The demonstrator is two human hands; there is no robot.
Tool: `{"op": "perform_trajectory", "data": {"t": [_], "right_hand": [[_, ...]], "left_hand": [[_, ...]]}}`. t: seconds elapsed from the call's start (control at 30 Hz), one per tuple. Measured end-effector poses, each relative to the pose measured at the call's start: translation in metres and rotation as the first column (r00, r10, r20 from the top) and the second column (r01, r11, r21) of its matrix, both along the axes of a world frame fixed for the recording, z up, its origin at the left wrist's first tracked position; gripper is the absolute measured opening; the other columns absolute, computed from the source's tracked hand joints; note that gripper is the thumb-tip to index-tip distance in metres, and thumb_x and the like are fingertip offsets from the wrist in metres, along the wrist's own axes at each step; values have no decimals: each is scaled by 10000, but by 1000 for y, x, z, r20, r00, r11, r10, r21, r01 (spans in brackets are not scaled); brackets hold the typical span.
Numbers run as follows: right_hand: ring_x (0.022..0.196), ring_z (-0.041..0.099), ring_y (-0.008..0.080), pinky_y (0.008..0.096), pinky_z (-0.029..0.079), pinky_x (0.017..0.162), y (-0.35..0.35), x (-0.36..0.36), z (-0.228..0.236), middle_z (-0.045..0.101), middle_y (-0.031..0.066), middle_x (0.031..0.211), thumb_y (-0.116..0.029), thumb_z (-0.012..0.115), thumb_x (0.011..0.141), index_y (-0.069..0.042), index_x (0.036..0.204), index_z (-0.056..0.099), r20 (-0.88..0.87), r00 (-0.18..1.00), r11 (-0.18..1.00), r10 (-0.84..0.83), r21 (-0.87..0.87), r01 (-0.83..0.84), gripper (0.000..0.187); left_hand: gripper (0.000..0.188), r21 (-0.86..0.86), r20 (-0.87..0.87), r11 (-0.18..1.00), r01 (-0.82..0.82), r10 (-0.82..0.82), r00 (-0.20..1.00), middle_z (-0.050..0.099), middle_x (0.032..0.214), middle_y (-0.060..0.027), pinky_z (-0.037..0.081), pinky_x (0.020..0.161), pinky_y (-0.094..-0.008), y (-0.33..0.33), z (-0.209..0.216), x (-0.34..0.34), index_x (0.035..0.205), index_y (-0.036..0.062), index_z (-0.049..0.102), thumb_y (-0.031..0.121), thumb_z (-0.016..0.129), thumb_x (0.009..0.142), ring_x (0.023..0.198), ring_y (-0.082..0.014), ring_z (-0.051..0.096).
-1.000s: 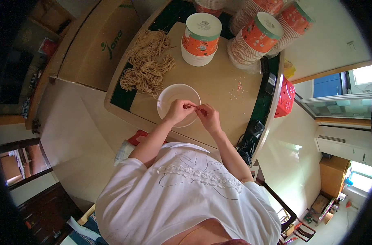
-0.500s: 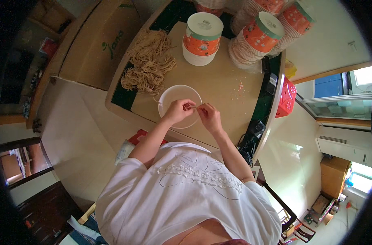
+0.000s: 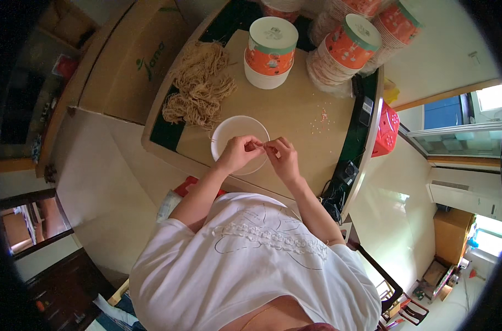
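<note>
Over the right part of a round white bowl (image 3: 223, 157), my left hand (image 3: 237, 154) and my right hand (image 3: 284, 161) meet fingertip to fingertip. Both are closed in a pinch on a thin strand, seemingly tan string, mostly hidden by the fingers. A bit of tan string (image 3: 211, 135) lies across the bowl's left rim. Beyond the bowl, to the left, is a loose tangled heap of tan string (image 3: 200, 83). Tiny white and pink beads or pellets (image 3: 324, 115) lie scattered on the brown board to the right of my hands.
A short stack of orange, green and white paper tubs (image 3: 270, 55) stands upside down on the board (image 3: 295, 105). More stacks, some in clear plastic (image 3: 342, 49), fill the far right. Black cables and small devices (image 3: 339, 187) line the right edge. A large cardboard box (image 3: 129, 66) stands left.
Both hands stay pinched together over the bowl, with the fingertips slightly closer. The strand between them shows less than before. The whole view has shifted slightly.
</note>
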State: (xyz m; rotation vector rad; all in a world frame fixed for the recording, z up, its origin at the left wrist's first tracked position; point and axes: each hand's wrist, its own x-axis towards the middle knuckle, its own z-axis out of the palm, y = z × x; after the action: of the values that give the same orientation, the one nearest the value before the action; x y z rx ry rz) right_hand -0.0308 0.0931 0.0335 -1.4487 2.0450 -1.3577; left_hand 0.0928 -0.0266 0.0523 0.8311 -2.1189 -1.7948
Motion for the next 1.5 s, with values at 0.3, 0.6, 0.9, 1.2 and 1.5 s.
{"op": "perform_trajectory", "data": {"t": [0.3,0.6,0.9,1.2,1.5], "right_hand": [[667,603,218,296,493,585,10,-2,-24,591,113,781,3,653,766,-19,828,660,19,976,976,-217,-29,218,67],[742,583,266,337,480,641,12,-6,-12,600,108,792,11,643,750,-24,836,630,39,957,954,-288,-74,290,93],[708,601,292,352,482,619,22,-8,-17,622,119,796,-5,638,759,-15,806,637,88,985,988,-146,-39,149,48],[734,609,236,312,484,675,29,-11,-1,625,99,795,-21,659,767,-37,876,662,-115,990,995,-87,35,92,110],[644,577,182,291,484,590,38,-23,26,590,90,753,-15,662,772,-35,864,660,22,973,973,-228,-38,229,95]], "left_hand": [[139,-192,32,970,149,-146,989,616,629,-108,455,540,-293,21,39,11,720,-4,605,115,660,764,562,-172,598],[145,277,-24,939,203,-204,979,615,734,12,427,607,-204,51,11,10,840,-10,623,133,604,859,666,-36,527],[152,61,-66,994,88,-84,994,637,696,-61,432,556,-247,63,23,4,874,5,657,143,595,860,600,-74,547],[144,168,-137,949,267,-246,960,630,751,-20,446,620,-222,65,36,3,869,-8,641,110,560,880,693,-58,557],[58,-173,-187,962,212,-243,952,547,764,-39,418,636,-231,63,58,-18,808,19,594,72,588,832,696,-116,528]]}}
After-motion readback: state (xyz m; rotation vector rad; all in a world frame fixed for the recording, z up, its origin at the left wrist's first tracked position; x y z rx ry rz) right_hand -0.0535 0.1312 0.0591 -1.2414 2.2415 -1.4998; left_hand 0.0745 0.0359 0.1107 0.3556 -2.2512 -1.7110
